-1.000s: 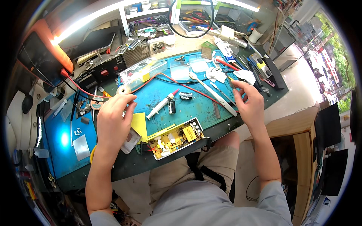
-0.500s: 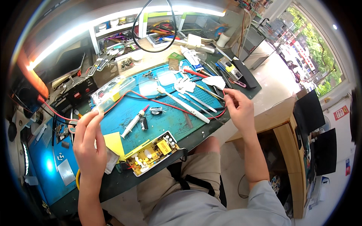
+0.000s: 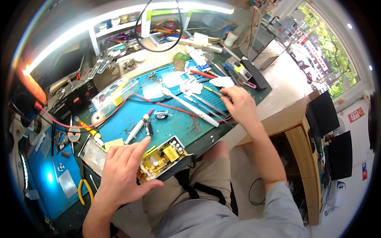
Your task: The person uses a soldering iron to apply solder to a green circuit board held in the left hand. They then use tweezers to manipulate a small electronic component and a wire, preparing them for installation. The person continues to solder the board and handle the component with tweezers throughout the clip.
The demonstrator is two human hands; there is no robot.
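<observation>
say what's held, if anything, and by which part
Cannot tell: right hand is at one end of a part-yellow tool, left hand around one end of the circuit board.

Tools and jars crowd a white shelf beyond the large blue mat on a dark counter, beneath a glowing light strip. A black cable loop hangs over the mat's far side; past its far right corner stands a white cup. A black box with a red switch sits off the mat's far left corner, while yellow-handled pliers lie to its left. Well to the mat's right are a wooden cabinet, two dark screens, a red poster on a wall and a window filled with greenery.
</observation>
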